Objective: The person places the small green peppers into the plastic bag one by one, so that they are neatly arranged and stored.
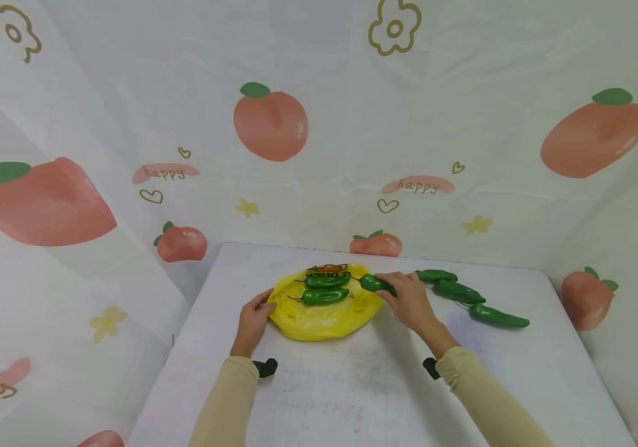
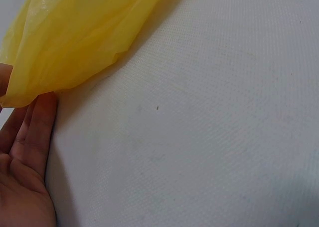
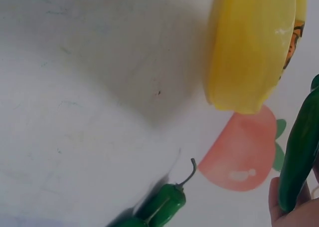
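A yellow plastic bag (image 1: 319, 328) lies spread on the table, with two green chili peppers (image 1: 325, 297) side by side on it. My left hand (image 1: 253, 318) holds the bag's left edge; in the left wrist view the fingers (image 2: 40, 132) pass beneath the yellow film. At the bag's right side, my right hand (image 1: 410, 302) grips another green chili pepper (image 1: 373, 284), its stem pointing left over the bag. The right wrist view shows that pepper's long body against the fingers, partly cut off by the frame edge.
To the right of my right hand, three more green chili peppers (image 1: 458, 291) lie in a slanting row on the white table (image 1: 352, 391). A fabric backdrop (image 1: 319, 205) with printed fruit surrounds the table at the back and sides.
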`<state>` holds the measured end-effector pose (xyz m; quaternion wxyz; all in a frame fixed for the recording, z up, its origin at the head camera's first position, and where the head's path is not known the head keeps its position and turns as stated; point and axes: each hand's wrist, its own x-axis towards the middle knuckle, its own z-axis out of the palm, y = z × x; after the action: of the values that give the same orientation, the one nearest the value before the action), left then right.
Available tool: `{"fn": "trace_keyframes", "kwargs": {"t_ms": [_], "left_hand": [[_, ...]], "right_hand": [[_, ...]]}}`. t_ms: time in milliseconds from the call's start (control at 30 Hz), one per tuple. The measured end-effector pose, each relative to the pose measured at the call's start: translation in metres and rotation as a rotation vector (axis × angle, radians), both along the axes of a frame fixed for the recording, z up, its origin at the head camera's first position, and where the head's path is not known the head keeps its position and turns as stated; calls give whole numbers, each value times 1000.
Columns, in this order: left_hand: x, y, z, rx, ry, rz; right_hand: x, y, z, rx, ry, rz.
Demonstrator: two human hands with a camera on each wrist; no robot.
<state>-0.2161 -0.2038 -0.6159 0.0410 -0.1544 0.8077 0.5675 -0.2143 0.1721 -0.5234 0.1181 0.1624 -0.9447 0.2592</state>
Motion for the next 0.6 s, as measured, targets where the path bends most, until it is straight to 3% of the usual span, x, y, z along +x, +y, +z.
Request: {"fn": "trace_keyframes", "kwargs": {"t_ms": [600], "left_hand": [[-2, -2, -3, 1, -10, -2]], "right_hand": [[0, -21, -6, -16, -26, 53]]}}
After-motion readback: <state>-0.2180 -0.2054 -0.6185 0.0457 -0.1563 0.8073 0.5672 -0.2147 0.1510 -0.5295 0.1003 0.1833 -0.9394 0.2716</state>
